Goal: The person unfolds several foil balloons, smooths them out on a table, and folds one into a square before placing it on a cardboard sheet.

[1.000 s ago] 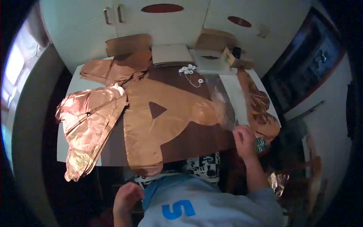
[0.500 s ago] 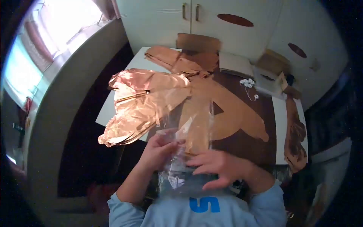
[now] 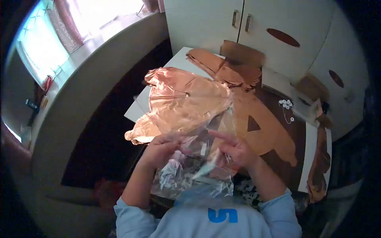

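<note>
A clear plastic bag (image 3: 190, 174) is spread in front of my chest, over my lap and the near table edge. My left hand (image 3: 162, 150) is closed on its upper left side. My right hand (image 3: 236, 151) is at its right side, index finger stretched left and the other fingers curled on the film. Whitish crumpled material shows through the bag's lower left. Just beyond lies a shiny rose-gold foil balloon (image 3: 178, 101), flat and wrinkled. To its right, partly behind the bag, lies a flat brown-orange foil piece (image 3: 274, 127) with a triangular gap.
Folded copper-coloured sheets (image 3: 206, 59) lie at the back of the table, by a cardboard flap (image 3: 243, 53). Small white rolls with a string (image 3: 285, 104) are at the right. A crumpled brown foil piece (image 3: 317, 170) lies along the right edge. White cabinets (image 3: 202, 23) stand behind.
The camera view has shifted, so the table appears further right. My right hand has come up beside the bag, which is now spread wider between my hands.
</note>
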`<state>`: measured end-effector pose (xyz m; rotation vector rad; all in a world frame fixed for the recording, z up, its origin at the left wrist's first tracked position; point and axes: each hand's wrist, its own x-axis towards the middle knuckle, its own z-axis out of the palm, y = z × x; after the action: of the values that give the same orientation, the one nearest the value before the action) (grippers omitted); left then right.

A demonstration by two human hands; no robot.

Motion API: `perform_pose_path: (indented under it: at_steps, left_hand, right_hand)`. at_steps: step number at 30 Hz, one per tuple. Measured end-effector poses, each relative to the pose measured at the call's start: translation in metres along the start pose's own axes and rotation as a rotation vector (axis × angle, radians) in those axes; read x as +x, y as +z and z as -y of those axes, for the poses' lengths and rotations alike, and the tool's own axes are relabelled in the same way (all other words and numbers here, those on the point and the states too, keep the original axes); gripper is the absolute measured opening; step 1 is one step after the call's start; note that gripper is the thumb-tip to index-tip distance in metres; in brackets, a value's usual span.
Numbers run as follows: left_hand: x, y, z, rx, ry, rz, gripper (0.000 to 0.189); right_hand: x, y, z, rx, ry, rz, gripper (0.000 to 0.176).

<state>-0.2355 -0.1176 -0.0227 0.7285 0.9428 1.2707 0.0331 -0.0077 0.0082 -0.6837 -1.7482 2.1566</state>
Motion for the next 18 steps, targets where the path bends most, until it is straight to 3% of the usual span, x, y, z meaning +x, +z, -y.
perform_pose_path:
  at_steps: [2,4,5,6,8,9,12,13,15,18]
  left_hand:
    - [-0.006,-0.012,-0.011,0.033,-0.044,0.009,0.031]
    - [-0.018,-0.007,-0.011,-0.013,0.169,0.147,0.028]
    - [-0.025,-0.006,-0.009,-0.034,0.273,0.212,0.028]
    - [-0.023,-0.021,-0.002,-0.223,0.206,0.312,0.027]
    - [-0.017,-0.028,0.009,-0.242,0.336,0.384,0.025]
    - [-0.016,-0.033,0.008,-0.283,0.259,0.387,0.028]
    - [-0.007,-0.036,0.006,-0.289,0.193,-0.001,0.057]
    - [-0.010,-0.067,0.005,-0.442,0.187,0.261,0.083]
    - [-0.034,-0.071,0.008,-0.629,0.235,0.176,0.098]
    - [-0.076,-0.060,0.027,-0.616,0.278,0.104,0.109]
  right_hand:
    - [-0.010,0.000,0.001,-0.263,-0.110,0.093,0.041]
    - [-0.012,0.000,-0.001,-0.279,-0.193,0.283,0.040]
    - [-0.010,0.002,-0.004,-0.157,-0.222,0.421,0.040]
    - [-0.009,0.004,-0.006,-0.029,-0.251,0.555,0.040]
    - [0.002,0.004,-0.008,-0.135,-0.308,0.552,0.033]
    - [0.008,0.003,-0.009,-0.190,-0.340,0.547,0.030]
    - [0.020,0.005,-0.019,-0.439,-0.386,0.334,0.026]
    - [0.020,0.011,-0.017,-0.502,-0.426,0.239,0.025]
    - [0.020,0.030,-0.011,-0.622,-0.508,0.051,0.022]
    - [0.026,0.048,-0.019,-0.851,-0.731,-0.098,0.026]
